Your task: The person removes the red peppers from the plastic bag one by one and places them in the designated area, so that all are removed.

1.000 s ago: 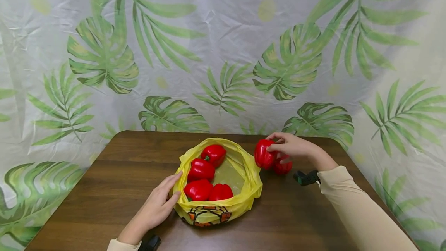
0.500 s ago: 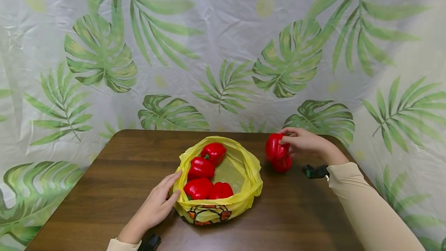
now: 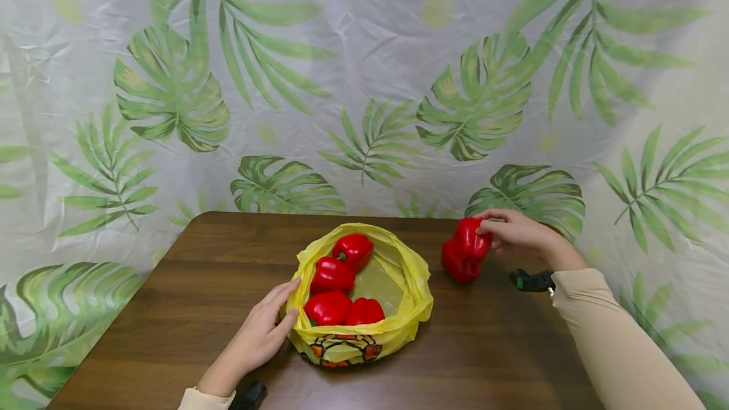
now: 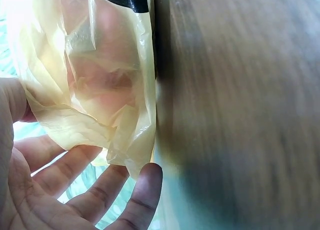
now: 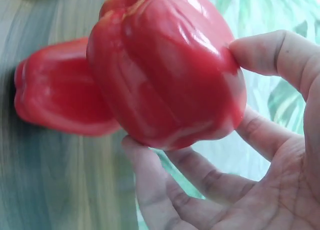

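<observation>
While the right hand pinched a glossy red bell pepper by fingertips, with the left hand flat against the yellow plastic bag, a slip looked likely.

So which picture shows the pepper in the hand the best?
The right wrist view: the held pepper fills the picture, with the right hand pinching it, thumb above and fingers below. The head view shows that pepper small, beside another on the table. The left wrist view shows only the yellow bag.

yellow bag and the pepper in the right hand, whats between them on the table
In the head view, only bare wooden table lies between the yellow bag and the held pepper; a second pepper sits beside it.
</observation>
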`<action>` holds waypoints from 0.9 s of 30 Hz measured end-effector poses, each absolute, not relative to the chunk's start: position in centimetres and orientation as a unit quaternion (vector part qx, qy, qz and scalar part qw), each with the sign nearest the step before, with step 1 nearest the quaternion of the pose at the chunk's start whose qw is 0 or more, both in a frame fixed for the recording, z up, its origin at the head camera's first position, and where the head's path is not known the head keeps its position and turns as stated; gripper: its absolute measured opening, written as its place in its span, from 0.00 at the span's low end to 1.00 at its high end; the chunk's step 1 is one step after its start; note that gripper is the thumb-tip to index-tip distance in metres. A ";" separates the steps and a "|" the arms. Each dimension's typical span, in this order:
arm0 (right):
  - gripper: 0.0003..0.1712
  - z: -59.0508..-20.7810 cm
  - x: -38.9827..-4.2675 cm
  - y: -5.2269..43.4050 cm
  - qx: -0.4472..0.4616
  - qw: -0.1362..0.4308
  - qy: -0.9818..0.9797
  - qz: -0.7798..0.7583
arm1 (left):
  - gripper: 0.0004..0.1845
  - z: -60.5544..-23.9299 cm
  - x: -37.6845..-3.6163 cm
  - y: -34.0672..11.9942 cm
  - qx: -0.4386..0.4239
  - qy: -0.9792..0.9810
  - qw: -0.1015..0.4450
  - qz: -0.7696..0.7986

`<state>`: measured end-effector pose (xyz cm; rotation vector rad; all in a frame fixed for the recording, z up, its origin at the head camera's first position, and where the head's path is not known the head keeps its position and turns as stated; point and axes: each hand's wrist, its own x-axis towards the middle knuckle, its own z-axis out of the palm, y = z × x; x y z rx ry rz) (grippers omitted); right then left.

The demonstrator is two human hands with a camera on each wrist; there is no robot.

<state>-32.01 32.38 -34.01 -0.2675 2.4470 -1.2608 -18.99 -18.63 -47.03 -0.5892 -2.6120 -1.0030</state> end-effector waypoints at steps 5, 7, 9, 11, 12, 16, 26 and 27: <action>0.34 -34.6 -32.0 33.8 -0.071 0.166 0.878 -0.442 | 0.30 -47.1 -19.0 -18.6 -0.205 -0.904 0.143 -0.348; 0.34 -34.9 -31.9 34.4 -0.061 0.162 0.875 -0.452 | 0.30 -47.1 -19.0 -18.6 -0.205 -0.904 0.144 -0.347; 0.33 -35.2 -31.9 34.9 -0.057 0.161 0.873 -0.458 | 0.30 -47.1 -19.0 -18.6 -0.202 -0.905 0.142 -0.347; 0.33 -35.4 -31.8 35.3 -0.055 0.158 0.871 -0.462 | 0.30 -47.1 -19.1 -18.6 -0.197 -0.906 0.138 -0.348; 0.33 -35.5 -31.8 35.5 -0.056 0.158 0.869 -0.465 | 0.30 -47.1 -19.1 -18.6 -0.195 -0.907 0.134 -0.349; 0.34 -36.1 -31.9 36.5 -0.059 0.156 0.863 -0.477 | 0.31 -47.1 -19.1 -18.6 -0.190 -0.908 0.127 -0.351; 0.32 -37.0 -31.6 38.0 -0.041 0.170 0.847 -0.502 | 0.30 -47.1 -19.1 -18.6 -0.190 -0.908 0.132 -0.348; 0.33 -37.0 -31.5 38.0 -0.038 0.172 0.846 -0.504 | 0.30 -47.1 -19.1 -18.6 -0.190 -0.909 0.131 -0.348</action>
